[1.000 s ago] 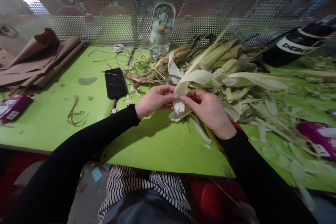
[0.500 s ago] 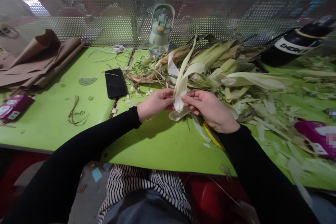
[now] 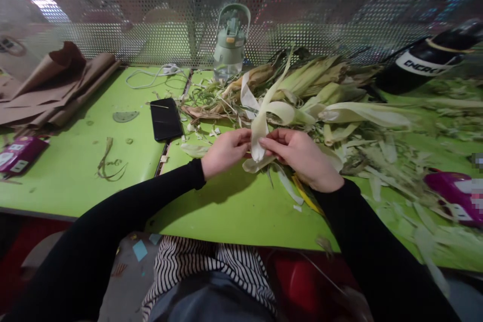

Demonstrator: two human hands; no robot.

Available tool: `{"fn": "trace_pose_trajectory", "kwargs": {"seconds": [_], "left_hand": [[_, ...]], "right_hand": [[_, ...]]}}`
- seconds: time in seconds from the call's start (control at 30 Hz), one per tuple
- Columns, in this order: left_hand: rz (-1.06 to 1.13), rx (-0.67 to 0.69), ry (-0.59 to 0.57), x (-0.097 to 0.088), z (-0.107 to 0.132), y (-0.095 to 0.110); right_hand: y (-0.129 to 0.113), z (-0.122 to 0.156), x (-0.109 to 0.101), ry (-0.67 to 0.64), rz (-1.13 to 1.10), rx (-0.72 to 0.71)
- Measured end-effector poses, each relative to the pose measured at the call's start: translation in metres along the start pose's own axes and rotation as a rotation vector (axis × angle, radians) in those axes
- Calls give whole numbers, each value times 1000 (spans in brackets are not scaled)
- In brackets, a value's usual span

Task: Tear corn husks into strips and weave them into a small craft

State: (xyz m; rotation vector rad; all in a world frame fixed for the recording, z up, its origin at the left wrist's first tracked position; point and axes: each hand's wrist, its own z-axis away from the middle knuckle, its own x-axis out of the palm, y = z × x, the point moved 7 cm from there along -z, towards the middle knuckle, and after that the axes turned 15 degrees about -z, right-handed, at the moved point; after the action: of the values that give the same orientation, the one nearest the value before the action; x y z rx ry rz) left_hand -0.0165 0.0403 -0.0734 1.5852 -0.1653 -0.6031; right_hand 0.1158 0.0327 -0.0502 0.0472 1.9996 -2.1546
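Observation:
My left hand [image 3: 225,152] and my right hand [image 3: 302,156] meet over the green table [image 3: 234,206], both pinching a pale corn husk strip [image 3: 259,133]. The strip folds between my fingertips and its long end rises up and back over the heap. Right behind my hands lies a big pile of corn husks [image 3: 320,93], pale green and dry brown. Another husk piece [image 3: 256,165] lies flat on the table under my fingers. A yellow strip [image 3: 304,197] shows beside my right wrist.
A black phone [image 3: 165,118] with a white cable [image 3: 154,75] lies left of the pile. A pale green water bottle [image 3: 231,43] stands by the perforated metal screen [image 3: 151,15]. Brown paper [image 3: 53,85] lies far left, purple tools [image 3: 18,153] [image 3: 453,196] at both sides, husk scraps [image 3: 407,201] right.
The husk strip's free end swung up from lying across the pile to standing upright, then tilted right. My hands stayed together, shifting slightly.

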Motion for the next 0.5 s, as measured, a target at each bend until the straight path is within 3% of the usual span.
{"fn": "trace_pose_trajectory", "kwargs": {"seconds": [0.27,0.4,0.5], "left_hand": [[-485,198,156,-7,9,19],[-501,209,178,-10,7,17],[-427,185,148,-9,4,12]], "right_hand": [[6,-1,2,-21,-210,117],[4,0,2,-36,-212,139],[2,0,3,-50,-144,73]]}}
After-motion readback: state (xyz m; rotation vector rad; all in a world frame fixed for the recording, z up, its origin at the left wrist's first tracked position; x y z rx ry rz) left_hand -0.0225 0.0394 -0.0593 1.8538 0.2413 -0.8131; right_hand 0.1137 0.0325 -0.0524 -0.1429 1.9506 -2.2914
